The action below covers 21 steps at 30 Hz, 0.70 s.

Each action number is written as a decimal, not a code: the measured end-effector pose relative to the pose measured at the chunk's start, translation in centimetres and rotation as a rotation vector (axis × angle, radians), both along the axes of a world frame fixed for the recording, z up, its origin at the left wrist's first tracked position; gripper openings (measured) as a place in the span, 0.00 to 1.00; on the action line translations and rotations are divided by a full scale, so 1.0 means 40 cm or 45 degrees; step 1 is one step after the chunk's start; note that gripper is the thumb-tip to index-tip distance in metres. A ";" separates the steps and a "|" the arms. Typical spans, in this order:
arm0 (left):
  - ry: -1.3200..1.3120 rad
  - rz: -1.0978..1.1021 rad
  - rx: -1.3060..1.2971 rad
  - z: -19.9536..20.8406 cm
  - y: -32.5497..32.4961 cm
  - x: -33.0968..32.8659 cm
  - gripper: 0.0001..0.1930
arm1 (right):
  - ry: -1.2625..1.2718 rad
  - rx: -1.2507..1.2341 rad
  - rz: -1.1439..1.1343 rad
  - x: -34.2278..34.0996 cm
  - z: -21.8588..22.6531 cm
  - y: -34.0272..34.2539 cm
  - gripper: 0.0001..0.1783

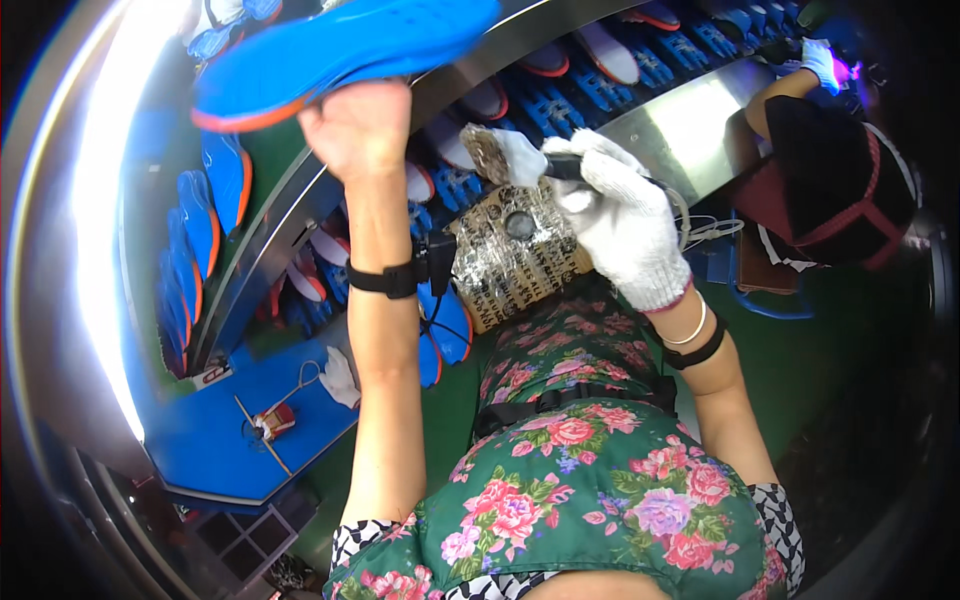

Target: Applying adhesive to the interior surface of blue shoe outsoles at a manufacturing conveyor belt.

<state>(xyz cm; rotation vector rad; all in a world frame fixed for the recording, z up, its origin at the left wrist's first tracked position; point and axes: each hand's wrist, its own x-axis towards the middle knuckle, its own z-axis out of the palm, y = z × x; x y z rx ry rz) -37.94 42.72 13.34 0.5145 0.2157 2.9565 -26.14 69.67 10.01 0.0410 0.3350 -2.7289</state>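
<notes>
My bare left hand (362, 125) is raised at the upper left, gripping a blue shoe sole (350, 50) with an orange edge. The fingers are mostly hidden behind the sole. My right hand (625, 215), in a white knit glove, is closed round the dark handle of a brush (505, 157). Its brown bristles point left, apart from the sole. Below the brush lies a cardboard box (490, 265) covered in clear tape, with a small round grey thing (520, 226) on its top.
Several soles sit on blue holders (550, 108) along a curved line behind the box. More blue soles (228, 178) hang or stand at the left, past a metal rail (265, 235). A blue table (215, 445) bears a white glove (340, 377). At the right works another person (825, 175).
</notes>
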 end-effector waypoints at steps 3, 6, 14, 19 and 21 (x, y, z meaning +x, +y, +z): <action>-0.050 0.110 -0.023 -0.020 0.012 0.073 0.39 | 0.003 -0.102 0.021 -0.023 -0.004 -0.017 0.15; -0.452 0.175 -0.059 -0.029 0.085 0.222 0.49 | 0.022 -0.174 0.034 -0.034 0.002 -0.044 0.14; -0.623 -0.152 -0.183 -0.198 0.146 0.407 0.51 | 0.448 0.863 -0.158 -0.022 0.071 -0.030 0.11; -0.509 -0.283 -0.112 -0.202 0.219 0.462 0.56 | 1.103 1.315 -0.545 -0.048 0.068 -0.018 0.14; -0.652 -0.330 0.078 -0.202 0.234 0.477 0.59 | 1.193 1.376 -0.585 -0.053 0.074 -0.015 0.15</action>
